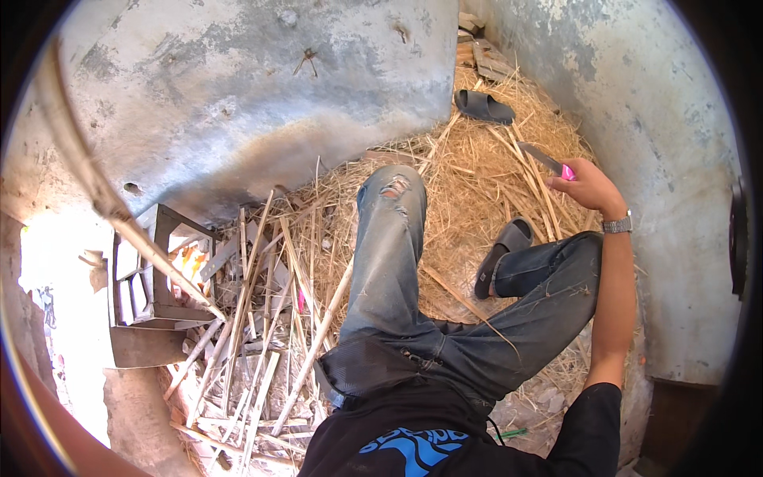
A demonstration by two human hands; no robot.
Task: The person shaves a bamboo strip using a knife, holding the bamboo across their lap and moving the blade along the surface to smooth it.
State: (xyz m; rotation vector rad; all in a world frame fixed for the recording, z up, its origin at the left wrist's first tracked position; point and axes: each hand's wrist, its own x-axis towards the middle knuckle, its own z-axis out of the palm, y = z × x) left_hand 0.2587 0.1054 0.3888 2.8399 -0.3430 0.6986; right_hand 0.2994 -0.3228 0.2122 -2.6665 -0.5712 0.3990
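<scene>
My right hand (590, 188), with a metal watch on the wrist, is closed round the pink handle of a knife (542, 157). Its grey blade points up and left, over loose straw (477, 195) beside the right-hand wall. My left hand is out of sight. At the left, a long, pale bamboo pole (103, 199) slants down toward the split strips; what holds its upper end, if anything, does not show. A blurred reddish-brown shape (71, 421) crosses the lower left corner, and I cannot tell what it is.
Several bamboo strips (262, 310) lie piled left of my jeans-clad legs (389, 254). A dark sandal (483, 106) rests on the straw ahead. A broken open-fronted box (163, 270) stands by the bright opening at left. Stained plaster walls (262, 79) enclose the space.
</scene>
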